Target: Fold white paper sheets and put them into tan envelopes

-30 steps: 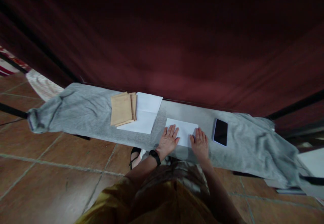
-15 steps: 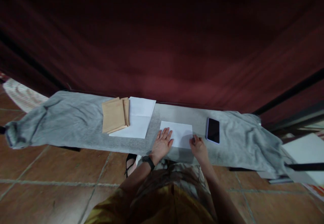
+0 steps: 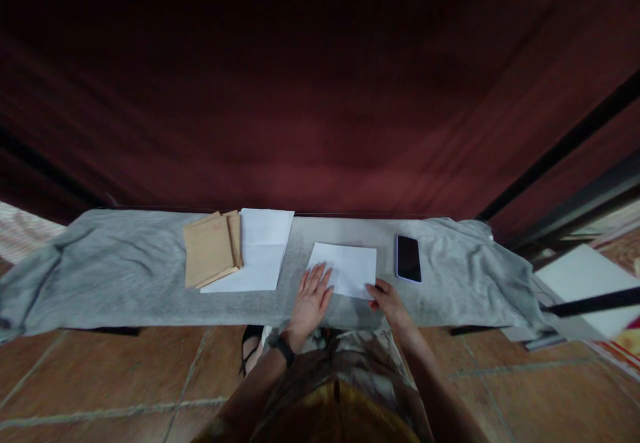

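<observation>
A folded sheet of white paper (image 3: 350, 266) lies on the grey cloth in front of me. My left hand (image 3: 311, 296) rests flat on its left side, fingers stretched out. At the near right corner, my right hand (image 3: 387, 299) pinches the paper's edge between thumb and fingers. To the left are brown envelopes (image 3: 209, 249) in a small pile, partly covering larger white sheets (image 3: 265, 249) that show a crease across the middle. A phone (image 3: 409, 258) with a dark screen and pale purple case lies right of the paper.
The long narrow surface is covered by a grey cloth (image 3: 135, 283), rumpled at both ends. A dark red curtain (image 3: 320, 129) hangs along its far side. On the right, a white board (image 3: 590, 289) sits behind a dark bar. Brown tiles (image 3: 125, 369) form the floor.
My right hand has gone from lying flat to pinching the paper's near right corner. The left hand stays flat on the sheet. The whole view has shifted and turned slightly.
</observation>
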Demonstrator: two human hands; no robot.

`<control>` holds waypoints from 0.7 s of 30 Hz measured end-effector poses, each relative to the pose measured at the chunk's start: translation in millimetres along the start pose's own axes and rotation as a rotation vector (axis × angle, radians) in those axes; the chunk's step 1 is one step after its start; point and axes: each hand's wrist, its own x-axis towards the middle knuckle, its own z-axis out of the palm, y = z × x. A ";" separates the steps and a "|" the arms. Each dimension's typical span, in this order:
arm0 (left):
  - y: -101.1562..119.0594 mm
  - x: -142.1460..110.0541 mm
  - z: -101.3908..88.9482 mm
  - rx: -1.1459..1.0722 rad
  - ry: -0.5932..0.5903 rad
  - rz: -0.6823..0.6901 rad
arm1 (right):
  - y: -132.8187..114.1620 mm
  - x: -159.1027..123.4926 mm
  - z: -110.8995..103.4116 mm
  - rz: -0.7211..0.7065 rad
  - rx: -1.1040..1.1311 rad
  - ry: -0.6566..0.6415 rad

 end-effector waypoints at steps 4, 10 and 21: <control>18.9 -11.1 2.3 -0.078 -0.036 0.042 | -2.9 -19.8 9.6 0.029 0.389 0.031; 28.7 -11.4 11.8 -0.253 0.027 -0.133 | -7.4 -44.4 38.2 0.128 0.618 -0.020; 8.8 -14.9 6.7 -0.335 -0.037 -0.183 | -4.0 -57.5 46.6 0.038 0.373 -0.326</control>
